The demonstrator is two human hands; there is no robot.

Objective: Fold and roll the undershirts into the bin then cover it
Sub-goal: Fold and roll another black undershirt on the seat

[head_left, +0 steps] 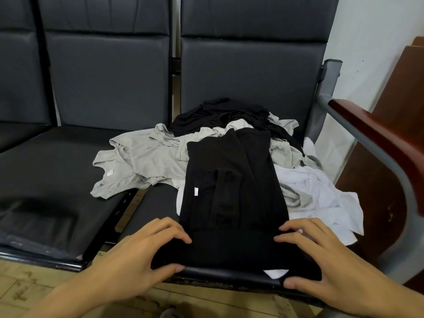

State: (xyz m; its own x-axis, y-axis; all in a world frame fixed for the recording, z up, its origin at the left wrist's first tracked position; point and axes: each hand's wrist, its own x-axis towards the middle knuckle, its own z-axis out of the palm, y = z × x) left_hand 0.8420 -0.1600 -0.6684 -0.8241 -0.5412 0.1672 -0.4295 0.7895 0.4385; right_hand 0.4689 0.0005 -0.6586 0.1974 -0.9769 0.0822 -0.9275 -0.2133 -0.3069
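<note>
- Black undershirt (234, 180) lies folded lengthwise on the seat (57, 168); left hand (146, 251) and right hand (321, 253) grasp its near end; judged rolling barely begun
- Heap of undershirts (146, 157) remains unfolded; no bin visible

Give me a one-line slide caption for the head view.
Both hands, left and right, grip the near end of a folded black cotton undershirt on a dark padded seat.
</note>
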